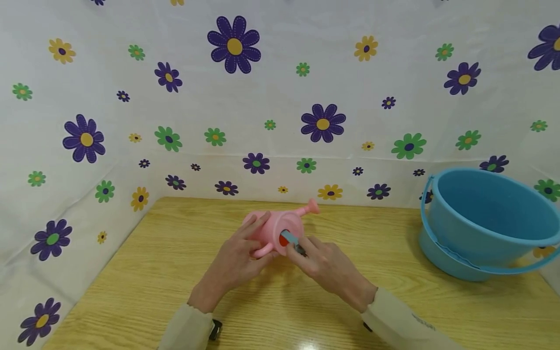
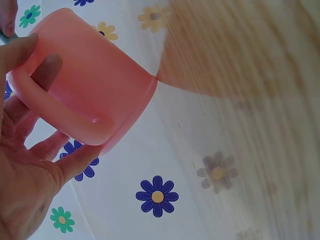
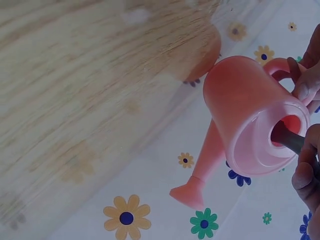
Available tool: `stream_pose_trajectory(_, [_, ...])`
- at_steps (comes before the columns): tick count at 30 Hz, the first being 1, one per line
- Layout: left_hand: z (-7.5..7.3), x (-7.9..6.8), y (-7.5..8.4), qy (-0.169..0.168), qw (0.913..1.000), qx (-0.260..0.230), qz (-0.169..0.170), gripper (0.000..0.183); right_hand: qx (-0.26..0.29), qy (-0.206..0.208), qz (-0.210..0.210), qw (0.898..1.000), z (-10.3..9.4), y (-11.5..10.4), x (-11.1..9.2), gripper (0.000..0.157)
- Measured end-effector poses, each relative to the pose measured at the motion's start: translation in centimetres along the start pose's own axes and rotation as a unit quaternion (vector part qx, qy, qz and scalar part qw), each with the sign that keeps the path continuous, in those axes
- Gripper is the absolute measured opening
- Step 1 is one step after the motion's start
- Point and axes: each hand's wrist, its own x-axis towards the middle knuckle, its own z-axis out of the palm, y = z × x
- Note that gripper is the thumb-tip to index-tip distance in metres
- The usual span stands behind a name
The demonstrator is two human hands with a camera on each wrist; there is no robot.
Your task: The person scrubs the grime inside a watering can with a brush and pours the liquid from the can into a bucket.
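At the left of the wooden table (image 1: 144,262), backed by a flower-printed cloth (image 1: 280,90), we saw the left hand (image 1: 236,257) with its fingers spread and curved around the side of a pink toy watering can (image 1: 271,224), the thumb close to its loop handle (image 1: 264,251). The can lay tilted between the two hands, just ahead of them, its mouth turned toward the right hand and its spout (image 1: 311,207) pointing away to the right. Within the mouth we saw a red inside. Next came a slim blue-grey implement (image 1: 288,236), partly in that opening; we could not tell its hidden end. The right hand (image 1: 330,267) pinched it between thumb and fingers. Farther right, well apart, stood a blue bucket (image 1: 463,233), its handle lowered.
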Motion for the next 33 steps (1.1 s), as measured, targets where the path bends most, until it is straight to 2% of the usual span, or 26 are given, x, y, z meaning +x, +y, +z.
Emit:
stream_pose_trajectory(4, [0.0,0.0,0.1,-0.005,1.0,0.001,-0.002,0.033,0.0,-0.012,0.003,1.0,0.4,0.1,0.2,0.005])
stream_pose_trajectory(8, [0.2,0.1,0.1,-0.004,1.0,0.002,0.002,0.035,-0.002,-0.014,0.004,1.0,0.8,0.2,0.4,0.018])
stream_pose_trajectory(15, [0.4,0.2,0.0,0.004,0.9999,0.007,0.015,0.036,0.004,-0.009,0.004,1.0,1.2,0.4,0.6,0.03])
stream_pose_trajectory(18, [0.4,0.2,0.0,0.001,0.9999,0.008,0.011,0.036,0.0,-0.003,0.002,1.0,1.1,0.5,0.5,0.025])
stream_pose_trajectory(22, [0.3,0.2,0.2,-0.004,0.9999,0.012,0.003,0.035,0.003,0.013,-0.002,1.0,0.7,0.6,0.3,0.007])
stream_pose_trajectory(25, [0.2,0.2,0.2,-0.004,0.9999,0.013,0.0,0.035,0.011,0.02,-0.003,1.0,0.4,0.5,-0.1,0.02])
stream_pose_trajectory(27, [0.2,0.1,0.2,-0.003,0.9999,0.011,0.001,0.035,0.023,0.023,0.001,0.999,0.2,0.4,-0.4,0.02])
stream_pose_trajectory(29, [0.2,0.1,0.1,-0.001,0.9999,0.011,0.002,0.036,0.044,0.024,0.016,0.999,0.2,0.4,-0.8,0.011])
stream_pose_trajectory(30, [0.2,0.1,0.1,0.0,0.9999,0.011,0.002,0.036,0.054,0.025,0.028,0.998,0.1,0.3,-0.9,0.013])
stream_pose_trajectory(33, [0.2,0.1,0.1,0.002,0.9999,0.01,0.002,0.036,0.106,0.026,0.096,0.989,0.2,0.3,-1.0,0.033])
